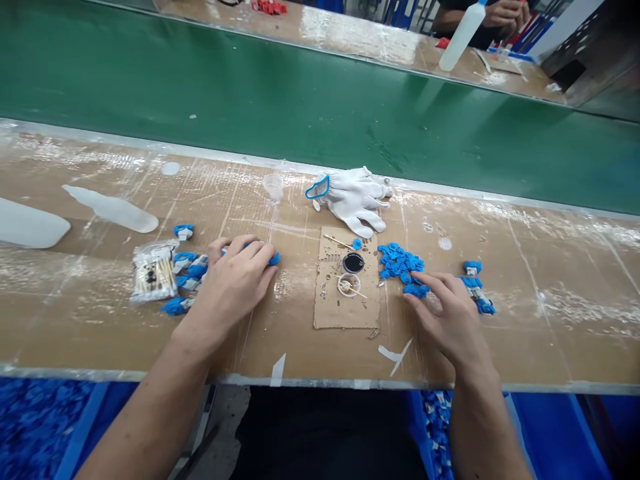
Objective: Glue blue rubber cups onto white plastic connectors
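Note:
My left hand [240, 277] is curled palm-down over small blue plastic parts [274, 259], which are mostly hidden under its fingers. With thumb and forefinger, my right hand [450, 310] pinches a blue plastic part [416, 291] at the edge of a loose pile of blue pieces [399, 261]. Between the hands lies a cardboard piece [327, 313] bearing a small round dish of dark liquid [353, 263], a clear dish [349, 285] with a cotton swab in it, another cotton swab [338, 241] and a single blue piece [357, 244].
White gloves [353, 197] lie behind the cardboard. On the left are a bag of cotton swabs [154, 272], blue-and-grey parts [183, 232] and plastic bottles [113, 208]. More such parts [473, 283] sit at right. Beyond the green belt [280, 100], another person's hands [505, 15] are busy.

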Demonstrator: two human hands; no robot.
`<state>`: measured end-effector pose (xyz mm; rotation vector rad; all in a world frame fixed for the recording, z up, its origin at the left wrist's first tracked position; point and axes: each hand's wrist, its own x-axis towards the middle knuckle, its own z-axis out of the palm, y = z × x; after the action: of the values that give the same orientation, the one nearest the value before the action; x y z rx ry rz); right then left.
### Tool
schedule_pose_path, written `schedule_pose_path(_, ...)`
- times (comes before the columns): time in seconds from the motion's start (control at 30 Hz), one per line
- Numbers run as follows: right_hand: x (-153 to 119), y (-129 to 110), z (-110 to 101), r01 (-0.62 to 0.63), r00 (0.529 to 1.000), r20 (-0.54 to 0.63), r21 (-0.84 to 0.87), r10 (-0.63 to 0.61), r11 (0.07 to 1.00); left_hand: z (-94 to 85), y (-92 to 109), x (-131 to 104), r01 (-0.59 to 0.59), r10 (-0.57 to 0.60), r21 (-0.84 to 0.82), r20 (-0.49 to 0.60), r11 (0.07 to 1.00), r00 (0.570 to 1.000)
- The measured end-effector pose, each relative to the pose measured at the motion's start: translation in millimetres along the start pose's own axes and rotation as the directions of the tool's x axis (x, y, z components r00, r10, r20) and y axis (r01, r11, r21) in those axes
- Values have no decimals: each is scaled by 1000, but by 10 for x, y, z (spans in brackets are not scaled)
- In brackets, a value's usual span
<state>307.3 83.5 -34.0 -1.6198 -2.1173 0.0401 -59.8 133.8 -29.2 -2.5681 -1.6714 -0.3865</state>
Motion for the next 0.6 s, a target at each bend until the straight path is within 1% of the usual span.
schedule_pose_path(0.07,78,-166,-23,48,998,-52,76,-44,996,8,8,12,-6,6,-9,-10,1000,1000)
schedule_pose_path(0.13,174,-354,-11,145,989,-9,150,-145,978,-9,37,-2,-9,5,-61,-61,998,998)
schedule_pose_path(0.17,221,-438,6,188,980,28,180,-196,966,-29,67,-25,-7,-7,-121,-108,993,994)
schedule_pose_path(0.2,262,-508,27,218,970,60,203,-234,955,-55,110,-60,6,-42,-212,-163,977,986)
schedule_pose_path(0.23,295,-563,49,236,962,81,221,-259,946,-84,169,-106,30,-108,-339,-213,940,971)
schedule_pose_path(0.27,321,-602,70,247,958,88,237,-274,940,-110,243,-160,59,-202,-496,-239,866,950)
schedule_pose_path(0.3,339,-629,88,255,955,85,252,-284,933,-129,329,-217,92,-313,-666,-220,740,924)
schedule_pose_path(0.33,352,-647,104,264,953,78,267,-294,927,-138,424,-272,118,-414,-823,-150,555,898)
schedule_pose_path(0.37,363,-660,117,273,951,68,278,-302,921,-136,522,-320,134,-480,-936,-42,326,876)
schedule_pose_path(0.4,374,-671,130,279,950,55,284,-306,917,-122,618,-358,146,-503,-986,86,82,860)
schedule_pose_path(0.43,385,-682,143,283,951,40,284,-306,916,-98,706,-385,154,-495,-977,208,-146,844)
schedule_pose_path(0.47,398,-694,157,286,952,26,278,-305,917,-68,783,-401,164,-466,-929,313,-333,827)
schedule_pose_path(0.5,412,-705,171,288,953,11,269,-302,919,-35,845,-410,171,-434,-868,394,-467,811)
schedule_pose_path(0.53,425,-714,184,288,954,-1,260,-298,921,-2,892,-413,177,-409,-817,448,-549,795)
schedule_pose_path(0.57,436,-720,194,287,956,-11,254,-294,924,28,926,-415,187,-392,-787,479,-587,785)
schedule_pose_path(0.6,443,-722,198,282,958,-21,253,-287,925,53,947,-418,198,-383,-783,487,-590,785)
